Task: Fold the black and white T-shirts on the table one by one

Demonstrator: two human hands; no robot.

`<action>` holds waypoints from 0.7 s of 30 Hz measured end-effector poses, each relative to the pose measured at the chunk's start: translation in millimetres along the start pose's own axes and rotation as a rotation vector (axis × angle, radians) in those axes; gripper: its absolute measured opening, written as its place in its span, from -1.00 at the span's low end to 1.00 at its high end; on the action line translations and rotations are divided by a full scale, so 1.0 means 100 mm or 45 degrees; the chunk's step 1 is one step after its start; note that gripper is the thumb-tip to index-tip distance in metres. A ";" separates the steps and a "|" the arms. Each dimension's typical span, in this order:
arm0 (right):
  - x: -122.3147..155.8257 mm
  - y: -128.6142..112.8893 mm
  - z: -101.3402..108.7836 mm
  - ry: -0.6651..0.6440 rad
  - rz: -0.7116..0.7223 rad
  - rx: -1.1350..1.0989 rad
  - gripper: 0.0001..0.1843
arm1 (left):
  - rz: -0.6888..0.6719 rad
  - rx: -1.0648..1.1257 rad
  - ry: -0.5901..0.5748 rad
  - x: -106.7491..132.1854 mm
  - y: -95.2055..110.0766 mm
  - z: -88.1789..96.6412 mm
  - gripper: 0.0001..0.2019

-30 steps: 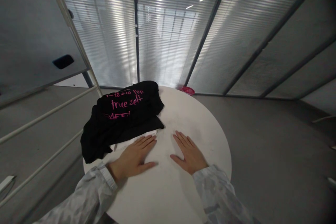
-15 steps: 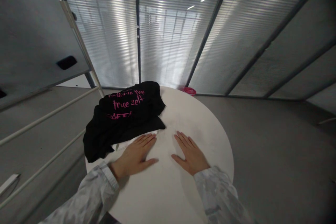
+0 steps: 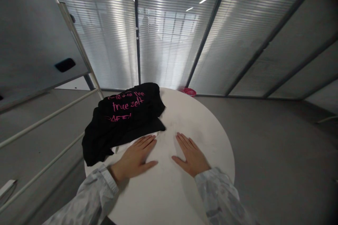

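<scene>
My left hand (image 3: 137, 156) lies flat and palm down, its fingers stretched out and its thumb spread. Its fingertips rest at the near edge of a black garment (image 3: 124, 119) with pink lettering, heaped on the left of a round white table (image 3: 169, 197). Something white (image 3: 124, 146) shows between that hand and the black cloth; I cannot make out what it is. Palm down on the bare tabletop, my right hand (image 3: 191, 154) has its fingers extended and thumb apart. Neither hand holds anything.
A whiteboard on a frame (image 3: 39, 24) with pale rails stands at the left. Behind the table rises a glass partition with blinds (image 3: 163, 49). A pink basket (image 3: 189, 92) sits on the floor beyond the table's far edge. Grey floor (image 3: 277, 154) lies to the right.
The view has shifted very slightly. Both hands and the black garment stay where they were on the table.
</scene>
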State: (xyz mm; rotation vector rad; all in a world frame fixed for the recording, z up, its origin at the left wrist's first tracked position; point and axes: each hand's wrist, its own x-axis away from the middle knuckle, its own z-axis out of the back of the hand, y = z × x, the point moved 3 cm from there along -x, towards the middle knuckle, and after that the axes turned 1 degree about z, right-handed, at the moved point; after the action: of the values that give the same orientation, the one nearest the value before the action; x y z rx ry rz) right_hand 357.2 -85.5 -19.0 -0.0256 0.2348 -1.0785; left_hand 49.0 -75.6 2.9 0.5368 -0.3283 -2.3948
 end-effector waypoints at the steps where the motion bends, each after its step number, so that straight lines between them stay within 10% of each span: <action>1: 0.00 0.00 0.00 0.001 -0.001 0.002 0.06 | -0.002 0.004 0.007 0.00 0.00 0.00 -0.14; 21: 0.00 -0.02 0.01 0.003 0.001 0.013 0.02 | 0.006 -0.033 -0.009 0.00 0.01 0.00 -0.11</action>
State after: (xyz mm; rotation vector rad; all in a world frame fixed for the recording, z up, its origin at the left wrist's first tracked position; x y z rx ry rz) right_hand 355.9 -86.2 -17.3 -0.0150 0.2312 -1.0791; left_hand 49.8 -76.4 3.0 0.5151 -0.3012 -2.3939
